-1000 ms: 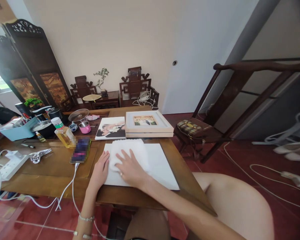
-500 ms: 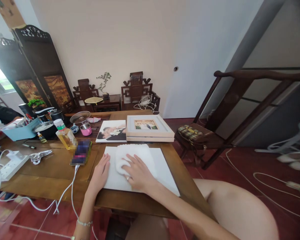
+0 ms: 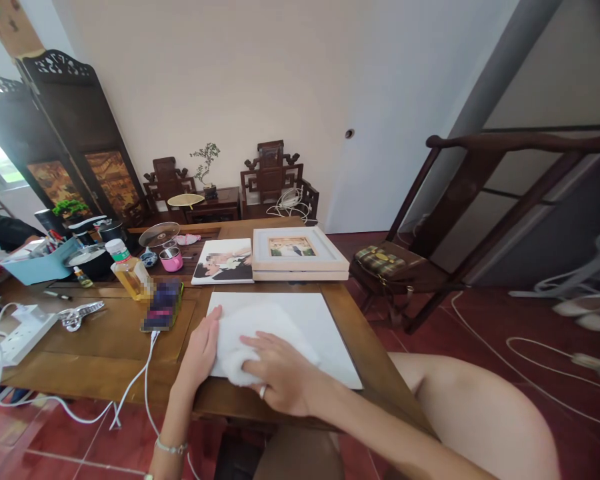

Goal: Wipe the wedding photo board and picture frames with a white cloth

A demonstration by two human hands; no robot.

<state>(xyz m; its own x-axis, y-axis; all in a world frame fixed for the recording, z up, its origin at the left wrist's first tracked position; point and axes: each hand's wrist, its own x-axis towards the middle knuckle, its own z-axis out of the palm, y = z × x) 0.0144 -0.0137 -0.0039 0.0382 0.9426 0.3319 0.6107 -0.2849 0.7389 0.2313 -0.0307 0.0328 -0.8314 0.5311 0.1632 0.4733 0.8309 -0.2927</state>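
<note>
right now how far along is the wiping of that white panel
Done: hard to judge; the white panel looks evenly white, with no mark telling wiped from unwiped. In hand: the right hand presses the white cloth on the panel's near left part, while the left hand lies on its left edge. Left: possibly the far and right areas, which lie bare of the cloth.
</note>
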